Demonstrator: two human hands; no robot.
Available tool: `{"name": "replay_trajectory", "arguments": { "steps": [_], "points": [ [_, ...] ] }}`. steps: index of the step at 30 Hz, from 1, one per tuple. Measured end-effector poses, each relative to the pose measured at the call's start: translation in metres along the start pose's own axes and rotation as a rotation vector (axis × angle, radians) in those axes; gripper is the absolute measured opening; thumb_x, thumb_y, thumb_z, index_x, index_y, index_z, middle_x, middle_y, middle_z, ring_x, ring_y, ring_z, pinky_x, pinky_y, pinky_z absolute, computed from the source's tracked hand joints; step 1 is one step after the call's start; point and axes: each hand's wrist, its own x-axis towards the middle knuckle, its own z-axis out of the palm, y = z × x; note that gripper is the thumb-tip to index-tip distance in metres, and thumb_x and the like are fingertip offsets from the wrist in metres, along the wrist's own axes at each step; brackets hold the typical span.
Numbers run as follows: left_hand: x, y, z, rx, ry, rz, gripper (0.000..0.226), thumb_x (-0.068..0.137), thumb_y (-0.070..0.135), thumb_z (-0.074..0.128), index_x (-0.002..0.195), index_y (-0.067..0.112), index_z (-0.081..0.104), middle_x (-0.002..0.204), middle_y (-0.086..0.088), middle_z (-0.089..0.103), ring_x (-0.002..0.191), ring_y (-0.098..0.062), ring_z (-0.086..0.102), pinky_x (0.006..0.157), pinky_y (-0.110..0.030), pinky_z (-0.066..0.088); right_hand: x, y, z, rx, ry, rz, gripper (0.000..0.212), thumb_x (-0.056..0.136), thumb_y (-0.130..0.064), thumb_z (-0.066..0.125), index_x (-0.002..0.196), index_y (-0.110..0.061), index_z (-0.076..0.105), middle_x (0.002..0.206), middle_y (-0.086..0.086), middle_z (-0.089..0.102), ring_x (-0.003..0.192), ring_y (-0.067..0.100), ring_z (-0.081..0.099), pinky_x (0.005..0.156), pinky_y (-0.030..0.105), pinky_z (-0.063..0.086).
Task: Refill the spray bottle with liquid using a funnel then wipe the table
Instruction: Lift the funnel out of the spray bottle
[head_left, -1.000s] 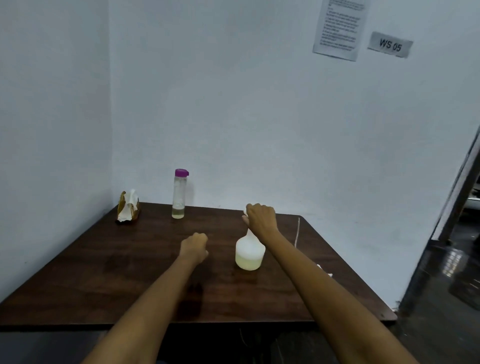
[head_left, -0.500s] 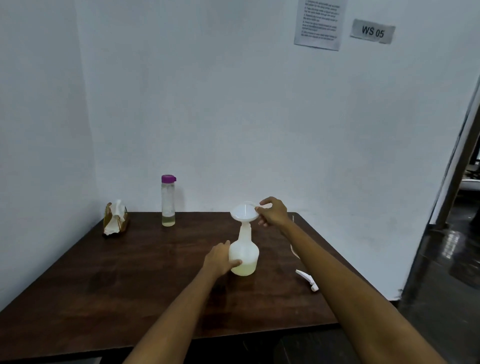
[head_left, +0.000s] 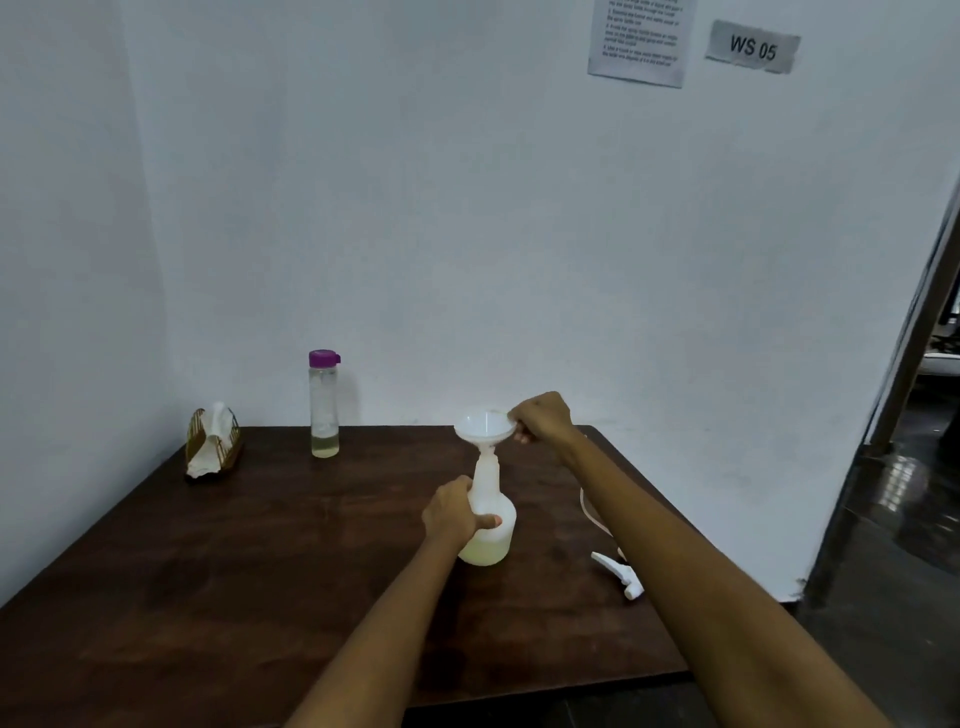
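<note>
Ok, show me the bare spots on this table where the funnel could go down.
Bare table lies wide left of the spray bottle, below the napkin holder and purple-capped bottle. It is crowded on the right, where the spray head and its tube lie under the right forearm.

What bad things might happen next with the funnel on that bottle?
The funnel sits high on the narrow neck of the spray bottle, held only by the right hand at its rim; letting go might tip it. The left hand steadies the bottle, and if it slips during pouring, liquid could spill on the table. The spray head lies near the right forearm and may get knocked off the edge.
</note>
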Motion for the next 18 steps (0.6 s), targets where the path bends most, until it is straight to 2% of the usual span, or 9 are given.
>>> {"name": "replay_trajectory", "arguments": {
  "steps": [5,8,12,18],
  "points": [
    [0.0015,0.0014,-0.0005,0.022,-0.013,-0.033,0.068,0.077,0.042,0.073,0.132,0.013,0.046,0.133,-0.005,0.055,0.123,-0.022,0.052,0.093,-0.033,0.046,-0.0021,-0.0039,-0.0043,0.02,-0.003,0.022,0.021,0.077,0.004,0.055,0.057,-0.001,0.056,0.052,0.011,0.054,0.041,0.015,0.051,0.045,0.019,0.044],
    [0.0026,0.0005,0.0003,0.025,-0.011,-0.032,0.068,0.077,0.043,0.073,0.132,0.013,0.046,0.133,-0.005,0.055,0.123,-0.022,0.052,0.094,-0.033,0.046,-0.0044,-0.0025,-0.0057,-0.04,-0.044,0.02,0.024,0.077,0.003,0.054,0.053,-0.002,0.055,0.05,0.011,0.054,0.04,0.014,0.051,0.05,0.019,0.044],
    [0.0028,0.001,-0.0011,0.021,-0.014,-0.041,0.068,0.075,0.043,0.075,0.131,0.014,0.047,0.132,-0.003,0.056,0.122,-0.021,0.053,0.092,-0.032,0.046,-0.0059,-0.0021,-0.0085,-0.045,-0.026,0.004,0.026,0.078,0.004,0.056,0.053,-0.003,0.056,0.046,0.006,0.054,0.035,0.009,0.051,0.041,0.017,0.042],
    [0.0047,0.001,-0.0011,0.012,-0.012,-0.041,0.069,0.075,0.044,0.075,0.131,0.014,0.047,0.132,-0.003,0.055,0.123,-0.021,0.052,0.093,-0.033,0.046,-0.0055,-0.0039,-0.0093,-0.087,-0.017,0.0,0.026,0.072,0.002,0.055,0.047,-0.004,0.055,0.046,0.008,0.053,0.038,0.013,0.048,0.046,0.019,0.042]
  ]
}}
